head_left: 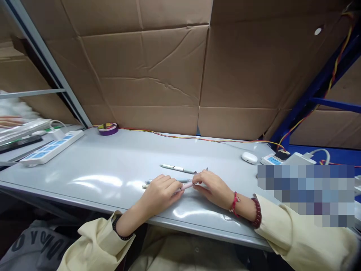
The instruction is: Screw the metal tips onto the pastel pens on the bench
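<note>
Between my two hands is a pink pen (187, 186), low over the grey table (126, 158). My left hand (162, 191) closes round its left end, and the fingertips of my right hand (210, 186) pinch its right end. Beyond them a white and grey pen (177, 168) lies on the tabletop, its right end near my right fingers. A blue-grey pen (184, 180) lies behind the pink one, partly hidden by my left hand. The tip of another pen (144, 186) shows left of my left hand.
A purple tape roll (108, 129) sits at the back left, near a white power strip (53, 148). At right are a white earbud case (249, 157) and a second power strip (271, 159) with plugs. Twisted wires (180, 137) run along the back edge below cardboard.
</note>
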A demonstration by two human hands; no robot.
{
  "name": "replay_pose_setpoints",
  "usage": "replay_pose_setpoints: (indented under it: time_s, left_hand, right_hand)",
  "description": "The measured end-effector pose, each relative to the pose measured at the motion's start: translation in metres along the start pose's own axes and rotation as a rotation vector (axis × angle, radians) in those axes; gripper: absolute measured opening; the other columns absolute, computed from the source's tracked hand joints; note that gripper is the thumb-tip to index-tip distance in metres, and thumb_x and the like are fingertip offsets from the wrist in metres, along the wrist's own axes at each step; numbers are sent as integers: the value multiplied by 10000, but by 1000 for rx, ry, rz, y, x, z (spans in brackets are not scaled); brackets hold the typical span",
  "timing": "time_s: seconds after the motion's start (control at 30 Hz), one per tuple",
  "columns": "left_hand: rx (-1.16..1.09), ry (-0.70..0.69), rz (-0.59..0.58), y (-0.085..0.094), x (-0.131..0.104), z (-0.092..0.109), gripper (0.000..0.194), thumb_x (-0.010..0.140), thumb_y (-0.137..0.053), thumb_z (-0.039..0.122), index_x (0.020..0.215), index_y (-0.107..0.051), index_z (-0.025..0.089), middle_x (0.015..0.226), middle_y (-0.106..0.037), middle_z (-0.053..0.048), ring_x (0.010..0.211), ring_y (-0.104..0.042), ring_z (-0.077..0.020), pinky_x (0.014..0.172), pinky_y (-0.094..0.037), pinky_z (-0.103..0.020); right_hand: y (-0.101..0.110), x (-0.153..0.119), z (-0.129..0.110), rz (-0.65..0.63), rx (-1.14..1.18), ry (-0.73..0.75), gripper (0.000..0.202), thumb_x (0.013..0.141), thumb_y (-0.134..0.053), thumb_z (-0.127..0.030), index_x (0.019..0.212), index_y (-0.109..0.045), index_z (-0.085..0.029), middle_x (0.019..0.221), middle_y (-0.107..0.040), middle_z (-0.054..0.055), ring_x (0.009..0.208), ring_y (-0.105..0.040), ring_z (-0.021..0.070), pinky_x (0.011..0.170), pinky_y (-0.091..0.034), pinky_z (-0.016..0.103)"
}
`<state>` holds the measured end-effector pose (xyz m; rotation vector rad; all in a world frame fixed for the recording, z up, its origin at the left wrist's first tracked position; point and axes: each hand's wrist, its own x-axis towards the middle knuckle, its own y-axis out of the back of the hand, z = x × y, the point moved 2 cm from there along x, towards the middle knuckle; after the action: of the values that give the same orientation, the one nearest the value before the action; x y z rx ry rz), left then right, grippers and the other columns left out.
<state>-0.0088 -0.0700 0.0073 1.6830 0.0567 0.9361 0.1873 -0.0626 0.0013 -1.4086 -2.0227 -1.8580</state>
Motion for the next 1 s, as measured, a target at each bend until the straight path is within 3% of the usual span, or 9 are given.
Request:
replay_pose_setpoints:
  time_s: [0.1,0.23,0.43,0.6,0.7,0.87,1.0]
  left_hand:
    - [4,-34,-47,-2,0,1,196,905,-410,221,781,-558,188,655,-582,2,615,-524,-147,568,-367,-280]
    - [-6,-47,-52,-2,1,3,190,901,-420,219,772,-556,186,650,-587,4,613,-527,-150,560,-369,-280]
    - [-84,34,-39,2,0,2,113,877,-458,222,838,-558,186,702,-613,3,634,-552,-148,557,-377,-260]
    - [-27,-25,-50,0,0,3,138,898,-444,266,899,-555,184,710,-613,-7,636,-559,-160,559,-376,-267]
    - [16,-70,-79,-1,1,4,209,938,-393,291,872,-562,188,661,-596,-2,621,-558,-158,559,-375,-267]
    - [40,-79,-118,-2,2,6,244,946,-368,268,842,-571,183,652,-596,-1,619,-565,-163,555,-385,-272]
    - [8,-42,-72,-4,1,4,266,954,-355,277,824,-563,172,668,-611,-1,606,-569,-145,537,-386,-252]
  right_hand:
    - [0,0,-1,-60,-76,-30,335,920,-363,-439,813,-542,-177,695,-581,38,638,-494,163,612,-383,297]
    - [-2,-2,2,-60,-151,-64,498,962,-255,-344,538,-465,-189,498,-438,-1,506,-398,131,522,-313,264]
    - [-2,-5,6,15,49,-45,302,925,-406,-398,761,-536,-179,647,-556,16,583,-480,131,549,-386,242]
    - [-3,-4,-5,-2,64,71,158,920,-444,-288,824,-523,-190,744,-625,32,671,-534,145,622,-420,259]
    - [-3,-3,-11,-42,-48,86,233,920,-412,-352,813,-529,-180,728,-620,43,649,-525,155,601,-396,278]
    - [-6,-2,-8,-92,-233,46,501,969,-250,-382,568,-478,-184,499,-482,-1,482,-425,121,505,-306,259]
    - [-6,-3,-4,-55,-122,-28,364,956,-330,-367,744,-557,-177,659,-600,29,600,-516,135,558,-360,249]
